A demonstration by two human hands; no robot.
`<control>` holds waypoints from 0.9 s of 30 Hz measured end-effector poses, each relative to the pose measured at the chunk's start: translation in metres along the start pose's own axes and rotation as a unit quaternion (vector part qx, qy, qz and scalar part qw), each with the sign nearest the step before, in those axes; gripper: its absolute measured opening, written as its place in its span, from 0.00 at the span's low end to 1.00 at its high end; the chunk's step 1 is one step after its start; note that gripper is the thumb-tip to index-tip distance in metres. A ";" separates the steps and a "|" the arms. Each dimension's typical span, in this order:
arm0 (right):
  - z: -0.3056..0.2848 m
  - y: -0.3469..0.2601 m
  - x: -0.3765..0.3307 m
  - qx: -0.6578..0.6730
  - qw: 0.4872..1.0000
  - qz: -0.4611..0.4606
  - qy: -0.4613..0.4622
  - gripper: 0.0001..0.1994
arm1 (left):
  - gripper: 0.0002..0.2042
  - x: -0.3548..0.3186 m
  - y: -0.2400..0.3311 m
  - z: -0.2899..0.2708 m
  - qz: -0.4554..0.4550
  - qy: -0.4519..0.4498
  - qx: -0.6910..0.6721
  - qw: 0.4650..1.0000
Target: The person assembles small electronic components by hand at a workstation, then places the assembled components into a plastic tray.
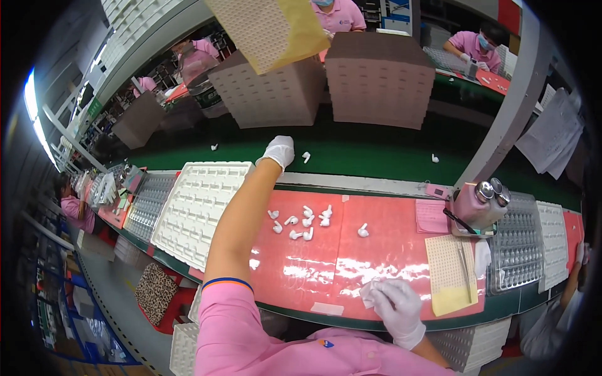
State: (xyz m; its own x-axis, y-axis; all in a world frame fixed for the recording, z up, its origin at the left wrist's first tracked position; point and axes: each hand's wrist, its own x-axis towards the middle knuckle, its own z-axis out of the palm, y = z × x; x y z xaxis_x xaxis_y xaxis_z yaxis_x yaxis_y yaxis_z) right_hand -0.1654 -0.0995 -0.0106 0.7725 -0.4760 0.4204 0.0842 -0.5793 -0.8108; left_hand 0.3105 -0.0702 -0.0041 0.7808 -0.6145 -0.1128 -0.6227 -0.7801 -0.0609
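Observation:
My left hand (279, 152), in a white glove, reaches over the green conveyor belt (370, 156). Its fingers look curled, and whatever they may hold is hidden. Just to its right, apart from it, lies a white wireless earbud (306, 156). Above the near right part of the red work mat (382, 250), my gloved right hand (400, 310) pinches a crumpled white wipe (370, 292). Several white earbuds (307, 221) lie in a loose cluster on the mat's left half. A single earbud (363, 230) lies farther right.
A white moulded tray (199, 210) stands left of the mat. Tweezers (465, 272) rest on a yellow dotted sheet (442, 263), near a holder with metal-capped bottles (476, 207) and a clear tray (515, 244). Tall tray stacks (379, 84) stand beyond the belt, where co-workers sit.

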 end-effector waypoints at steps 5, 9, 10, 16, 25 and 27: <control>-0.009 -0.002 -0.007 0.084 0.996 0.001 -0.029 0.06 | 0.11 -0.013 0.027 0.007 0.155 0.206 -0.178 0.950; -0.009 -0.001 -0.009 0.120 0.990 -0.037 -0.058 0.06 | 0.08 -0.030 0.039 0.023 0.192 0.170 -0.123 0.959; -0.009 -0.002 -0.010 0.117 0.991 -0.037 -0.053 0.06 | 0.08 -0.033 0.044 0.020 0.179 0.142 -0.144 0.963; -0.011 -0.003 -0.012 0.106 0.992 -0.017 -0.069 0.06 | 0.09 -0.095 0.080 -0.019 0.290 0.252 -0.205 0.900; -0.004 -0.016 -0.009 0.025 0.998 0.005 -0.064 0.08 | 0.08 -0.198 0.135 0.007 0.187 0.132 -0.245 0.942; -0.004 -0.017 -0.012 0.036 0.996 0.017 -0.076 0.08 | 0.07 -0.206 0.136 0.015 0.127 0.122 -0.272 0.946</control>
State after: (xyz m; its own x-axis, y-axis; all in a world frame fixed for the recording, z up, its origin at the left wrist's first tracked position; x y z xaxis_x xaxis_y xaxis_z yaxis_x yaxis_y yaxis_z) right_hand -0.1782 -0.0866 -0.0007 0.8613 -0.3862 0.3301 0.0966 -0.5134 -0.8527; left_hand 0.0644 -0.0479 -0.0042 0.6394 -0.7474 0.1805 -0.7251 -0.5079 0.4651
